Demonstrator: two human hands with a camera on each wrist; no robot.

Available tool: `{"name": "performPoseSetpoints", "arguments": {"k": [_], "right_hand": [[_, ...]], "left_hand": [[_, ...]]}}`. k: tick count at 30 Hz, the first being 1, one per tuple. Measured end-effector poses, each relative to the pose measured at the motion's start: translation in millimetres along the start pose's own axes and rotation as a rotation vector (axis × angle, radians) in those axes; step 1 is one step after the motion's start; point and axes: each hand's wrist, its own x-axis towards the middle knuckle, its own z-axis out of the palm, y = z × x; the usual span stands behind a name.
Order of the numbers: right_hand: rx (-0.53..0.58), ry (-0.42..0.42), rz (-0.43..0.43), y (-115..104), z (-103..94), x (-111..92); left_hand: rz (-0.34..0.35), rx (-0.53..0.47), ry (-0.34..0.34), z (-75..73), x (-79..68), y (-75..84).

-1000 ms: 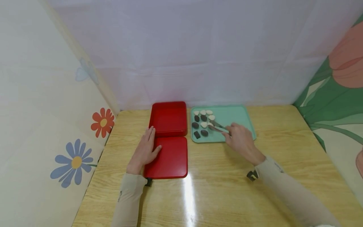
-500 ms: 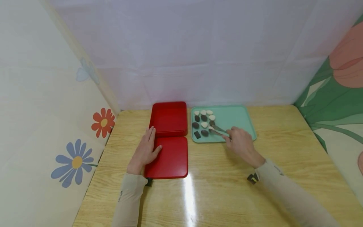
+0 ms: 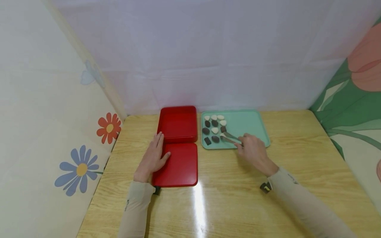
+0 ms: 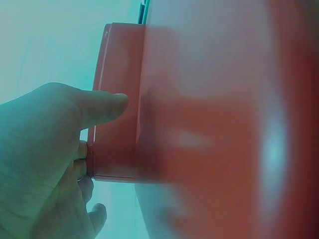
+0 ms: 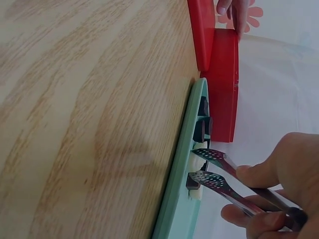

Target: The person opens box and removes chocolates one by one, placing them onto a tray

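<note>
My right hand (image 3: 254, 150) holds metal tongs (image 3: 233, 140) over the green tray (image 3: 245, 122). Their perforated tips stand apart around a small white piece (image 3: 222, 135) that looks like a chocolate; contact is unclear. A dark square chocolate (image 3: 223, 129) lies just behind it. Several white and dark chocolates, such as an oval one (image 3: 215, 139), fill the tray's left part. My left hand (image 3: 150, 158) rests at the near left corner of an open red box (image 3: 177, 139), fingers straight, thumb over the red lid (image 3: 180, 167). In the left wrist view, the thumb (image 4: 104, 107) shows before the box wall.
The box and tray stand side by side near the back edge of the wooden table (image 3: 232, 198), with the lid directly in front of the box. A pale cloth wall (image 3: 208, 66) rises behind; flower-printed panels (image 3: 81, 170) flank both sides.
The tongs have shifted slightly towards me, and the white piece at their tips has come nearer with them. The dark square chocolate behind now shows. My left hand has stayed put.
</note>
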Motion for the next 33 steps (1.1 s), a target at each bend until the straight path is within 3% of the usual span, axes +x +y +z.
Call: {"name": "performPoseSetpoints", "arguments": {"k": [15, 33], "right_hand": [[0.028, 0.03, 0.024, 3.5, -1.6, -5.9], [0.3, 0.179, 0.171, 16.7, 19.9, -14.0]], "left_hand": [[-0.001, 0.0, 0.001, -0.8, 0.0, 0.7], [-0.001, -0.004, 0.01, 1.3, -0.7, 0.1]]}}
